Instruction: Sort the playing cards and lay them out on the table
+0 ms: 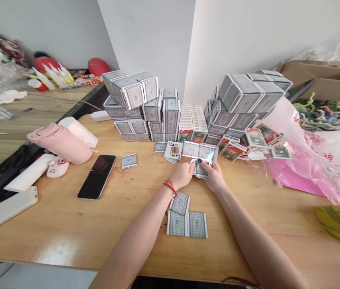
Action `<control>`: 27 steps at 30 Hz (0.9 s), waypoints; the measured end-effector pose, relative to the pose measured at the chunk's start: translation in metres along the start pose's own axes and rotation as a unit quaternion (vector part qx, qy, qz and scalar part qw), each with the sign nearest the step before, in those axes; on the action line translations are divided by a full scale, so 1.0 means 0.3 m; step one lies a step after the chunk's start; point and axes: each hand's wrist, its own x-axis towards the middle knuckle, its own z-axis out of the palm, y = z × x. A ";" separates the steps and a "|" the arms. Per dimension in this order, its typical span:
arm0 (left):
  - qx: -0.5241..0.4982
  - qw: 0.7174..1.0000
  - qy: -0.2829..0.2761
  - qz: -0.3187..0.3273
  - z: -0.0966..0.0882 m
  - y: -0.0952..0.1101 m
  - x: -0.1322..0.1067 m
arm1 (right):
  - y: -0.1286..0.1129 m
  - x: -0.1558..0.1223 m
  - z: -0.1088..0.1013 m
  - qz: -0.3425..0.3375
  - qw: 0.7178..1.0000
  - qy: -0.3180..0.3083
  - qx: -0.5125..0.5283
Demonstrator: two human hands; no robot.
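My left hand (182,175) and my right hand (216,176) meet near the table's middle, both closed on a few playing cards (202,170) with grey patterned backs. My thumbs press on top of the cards; how many are held I cannot tell. Just beyond them lie more face-down cards (191,149). A face-up king card (173,149) rests left of these, partly over other cards. Between my forearms, several face-down cards (197,224) lie on the tabletop, one tilted across another. A single group of cards (129,161) sits farther left.
Stacked card blocks rise at back left (133,94) and back right (242,96). Red and green card boxes (233,151) lie right of centre. A phone (96,176), pink bottle (58,140) and white power bank (11,208) stand left; pink plastic (302,160) and yellow tape (336,224) lie right.
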 end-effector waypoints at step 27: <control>-0.044 0.999 0.023 0.005 -0.015 -0.011 -0.020 | -0.005 0.011 -0.011 -0.040 0.999 0.027 -0.004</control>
